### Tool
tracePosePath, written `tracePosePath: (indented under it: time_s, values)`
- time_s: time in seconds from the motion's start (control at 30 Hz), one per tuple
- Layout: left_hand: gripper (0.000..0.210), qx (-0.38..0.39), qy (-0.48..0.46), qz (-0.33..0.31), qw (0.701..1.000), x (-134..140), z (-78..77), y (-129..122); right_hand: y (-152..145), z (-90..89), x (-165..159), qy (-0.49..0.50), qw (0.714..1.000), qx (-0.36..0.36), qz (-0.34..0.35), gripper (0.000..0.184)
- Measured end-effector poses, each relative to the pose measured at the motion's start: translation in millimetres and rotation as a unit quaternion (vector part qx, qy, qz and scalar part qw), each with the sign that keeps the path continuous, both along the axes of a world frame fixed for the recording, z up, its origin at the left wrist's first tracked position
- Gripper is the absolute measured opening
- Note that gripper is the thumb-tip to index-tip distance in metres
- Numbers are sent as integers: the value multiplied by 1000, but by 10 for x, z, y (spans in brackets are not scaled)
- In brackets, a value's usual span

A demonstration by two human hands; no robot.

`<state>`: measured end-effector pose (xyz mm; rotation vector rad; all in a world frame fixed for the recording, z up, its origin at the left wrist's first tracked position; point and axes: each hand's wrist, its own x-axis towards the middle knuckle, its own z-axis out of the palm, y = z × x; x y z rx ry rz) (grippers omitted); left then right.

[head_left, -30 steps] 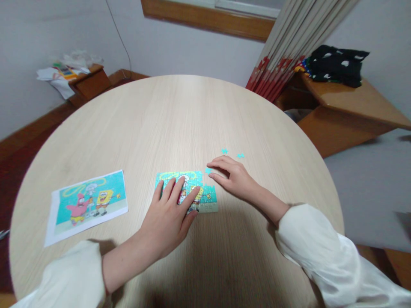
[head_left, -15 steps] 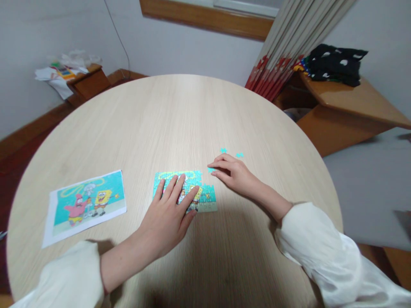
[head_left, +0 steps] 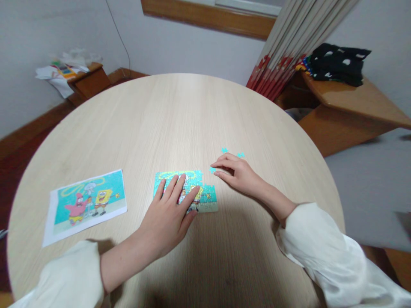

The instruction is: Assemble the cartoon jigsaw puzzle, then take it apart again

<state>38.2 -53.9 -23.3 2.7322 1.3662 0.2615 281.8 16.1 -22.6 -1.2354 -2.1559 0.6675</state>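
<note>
Spread flat over the partly assembled jigsaw puzzle (head_left: 209, 206) is my left hand (head_left: 167, 214), fingers apart and holding nothing. The puzzle shows cartoon figures on turquoise, and its upper right corner has a stepped gap. To the right of that gap, my right hand (head_left: 237, 173) holds a turquoise puzzle piece (head_left: 212, 170) between thumb and fingertips, low at the tabletop. Just beyond that hand lie two loose turquoise pieces, a left piece (head_left: 224, 150) and a right piece (head_left: 241, 155). My left palm and fingers hide part of the puzzle.
A printed reference picture (head_left: 86, 203) of the same cartoon lies at the left on the round wooden table (head_left: 180, 115). Beyond the table stand a small cabinet (head_left: 90, 83) with papers, a curtain (head_left: 285, 47), and a wooden desk (head_left: 349, 107) bearing black patterned cloth (head_left: 338, 64).
The view has shifted very slightly. My right hand, with the puzzle piece at its fingertips, has moved a tiny bit to the right. My left hand stays on the puzzle.
</note>
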Motion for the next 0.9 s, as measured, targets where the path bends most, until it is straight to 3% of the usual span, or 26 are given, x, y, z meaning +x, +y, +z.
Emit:
tracePosePath:
  time_s: [0.9]
  values:
    - [43, 12, 8, 2, 1000, -15, -5, 31, -22, 4, -28, 3, 1000, 21, 12, 11]
